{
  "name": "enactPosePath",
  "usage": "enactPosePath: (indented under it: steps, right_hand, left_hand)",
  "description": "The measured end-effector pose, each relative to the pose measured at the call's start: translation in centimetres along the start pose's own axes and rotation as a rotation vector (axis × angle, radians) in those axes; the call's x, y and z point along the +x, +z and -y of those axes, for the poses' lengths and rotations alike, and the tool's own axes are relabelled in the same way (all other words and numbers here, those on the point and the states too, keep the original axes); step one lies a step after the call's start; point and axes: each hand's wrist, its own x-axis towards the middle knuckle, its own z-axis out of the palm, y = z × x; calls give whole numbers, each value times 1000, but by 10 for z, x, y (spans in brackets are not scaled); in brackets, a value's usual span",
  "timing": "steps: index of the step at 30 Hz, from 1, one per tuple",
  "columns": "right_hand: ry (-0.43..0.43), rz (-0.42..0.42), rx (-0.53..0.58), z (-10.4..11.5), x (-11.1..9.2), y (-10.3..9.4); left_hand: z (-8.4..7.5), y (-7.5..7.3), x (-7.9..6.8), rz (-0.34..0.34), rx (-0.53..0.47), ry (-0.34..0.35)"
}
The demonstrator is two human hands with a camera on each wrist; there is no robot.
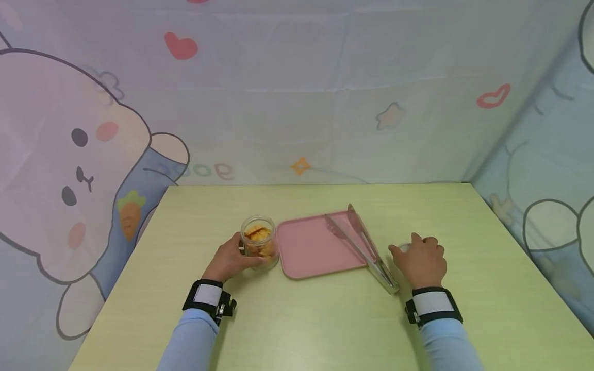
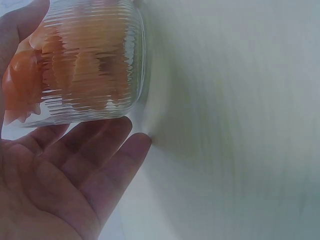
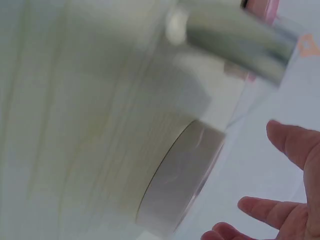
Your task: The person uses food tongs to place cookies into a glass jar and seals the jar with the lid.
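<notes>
A ribbed clear glass jar (image 1: 261, 246) with yellow-orange pieces inside stands left of the pink tray (image 1: 306, 252). My left hand (image 1: 233, 259) holds the jar, thumb on one side and fingers on the other; the left wrist view shows the jar (image 2: 90, 60) close up. Beyond the tray's right side, my right hand (image 1: 423, 262) reaches with spread fingers over a low, whitish round piece (image 3: 180, 177), like a lid, mostly hidden in the head view. A gap shows between these fingers and the round piece in the right wrist view. Metal tongs (image 1: 366, 252) lie across the tray.
The tongs' handle end overhangs the tray's near right corner, close to my right hand. All of this is on a pale yellow table (image 1: 315, 324). A printed cloth (image 1: 297, 93) hangs behind its far edge.
</notes>
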Motion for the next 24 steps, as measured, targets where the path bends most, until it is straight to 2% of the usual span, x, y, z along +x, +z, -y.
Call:
enactPosePath:
  steps: [5,13,19,24]
  right_hand:
    - [-43,71,-7,-12,6,-1]
    - [-69,185,7,-14,5,0]
    - [-85,190,-3,-15,5,2]
    - [-62,198,-9,-15,4,2]
  left_hand:
    - [1,0,0,-2,-5,-6]
    - [2,1,1,-4,-13,-12]
    - [3,1,1,-8,-15,-9]
    - [2,0,0,-11,-12,1]
